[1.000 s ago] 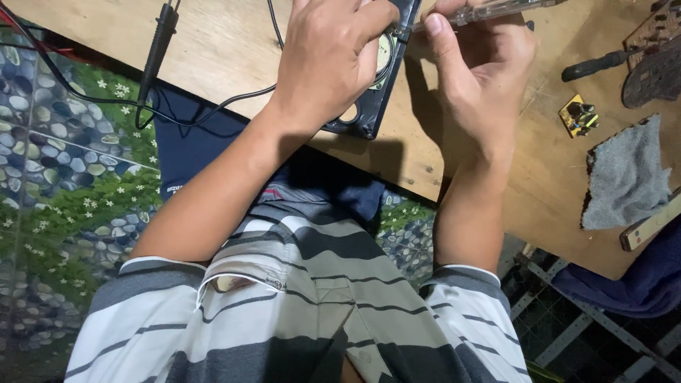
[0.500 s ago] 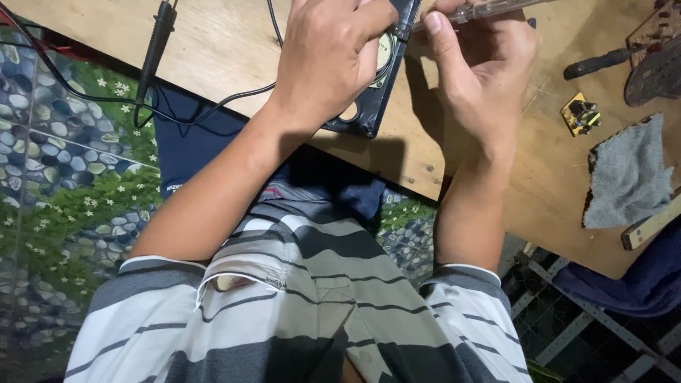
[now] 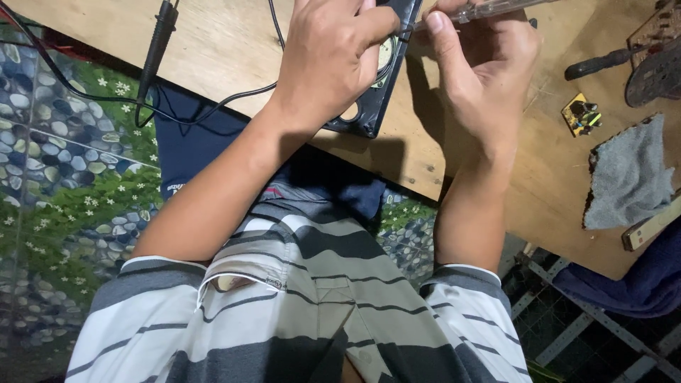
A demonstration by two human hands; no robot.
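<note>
Barely moved since half a second back, hands holding the same pose. Black plastic frame [image 3: 376, 99] at near edge of wooden table [image 3: 227, 50], hard, light, likely brittle at thin rim; best gripped by outer edges. Left hand [image 3: 330, 60] clamped over frame. Right hand [image 3: 482, 67] pinching clear-handled screwdriver [image 3: 482, 10], tip toward frame. Black probe [image 3: 157, 42], grey cloth [image 3: 628, 177] off to sides
</note>
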